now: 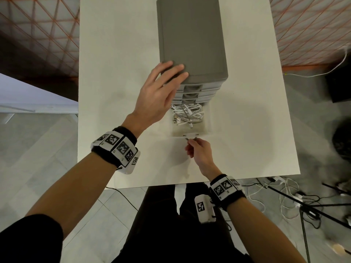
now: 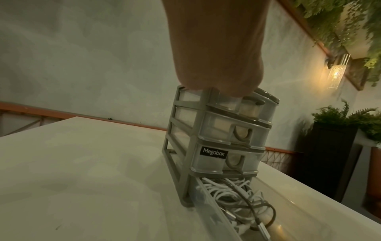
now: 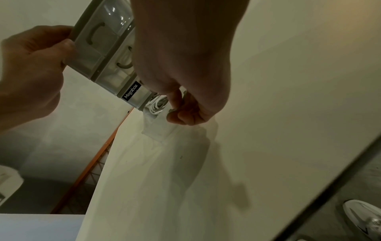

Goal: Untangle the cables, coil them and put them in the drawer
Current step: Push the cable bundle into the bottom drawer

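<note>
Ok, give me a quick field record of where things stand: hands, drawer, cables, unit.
left hand: fingers flat on top of the drawer unit, steadying it
right hand: pinches the handle of the bottom drawer
bottom drawer: pulled out toward the person
cables: white bundle lying inside the open drawer, loosely looped, partly under the unit
upper drawers: three, all pushed in
table: white, unit stands on it

White desk (image 1: pixel 117 92) bearing a grey multi-drawer unit (image 1: pixel 191 35) near its far middle; the unit's bottom drawer (image 1: pixel 207 128), pulled out toward the near edge, lies along the desk surface.
</note>
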Demonstrator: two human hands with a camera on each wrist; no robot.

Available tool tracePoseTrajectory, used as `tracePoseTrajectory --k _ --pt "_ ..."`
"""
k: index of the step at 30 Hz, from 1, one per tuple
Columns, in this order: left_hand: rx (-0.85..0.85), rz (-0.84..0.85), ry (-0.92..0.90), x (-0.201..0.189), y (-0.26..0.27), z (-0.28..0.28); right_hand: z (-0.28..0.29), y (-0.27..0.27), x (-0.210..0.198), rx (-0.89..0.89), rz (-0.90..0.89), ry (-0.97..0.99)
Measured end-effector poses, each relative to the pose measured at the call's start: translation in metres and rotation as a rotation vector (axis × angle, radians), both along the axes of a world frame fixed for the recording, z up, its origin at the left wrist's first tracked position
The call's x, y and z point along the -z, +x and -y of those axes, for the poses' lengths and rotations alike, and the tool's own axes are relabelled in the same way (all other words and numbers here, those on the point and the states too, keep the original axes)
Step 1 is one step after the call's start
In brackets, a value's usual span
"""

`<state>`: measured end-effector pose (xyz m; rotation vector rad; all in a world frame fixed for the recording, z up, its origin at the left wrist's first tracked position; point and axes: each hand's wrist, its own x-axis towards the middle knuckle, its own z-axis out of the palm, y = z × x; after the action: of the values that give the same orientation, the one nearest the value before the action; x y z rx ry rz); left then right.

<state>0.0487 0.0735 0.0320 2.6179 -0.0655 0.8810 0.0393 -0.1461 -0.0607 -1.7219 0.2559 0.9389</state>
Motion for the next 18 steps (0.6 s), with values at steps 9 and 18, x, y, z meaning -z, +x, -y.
tracePoseTrajectory --k 9,18 --pt "0.005 -0.001 -0.038 -0.005 0.000 0.002 -0.015 0.018 0.012 0.011 -0.034 0.023" --pt "-0.001 -0.006 -0.058 -0.005 0.000 0.002 -0.050 0.052 0.009 0.013 0.054 0.023"
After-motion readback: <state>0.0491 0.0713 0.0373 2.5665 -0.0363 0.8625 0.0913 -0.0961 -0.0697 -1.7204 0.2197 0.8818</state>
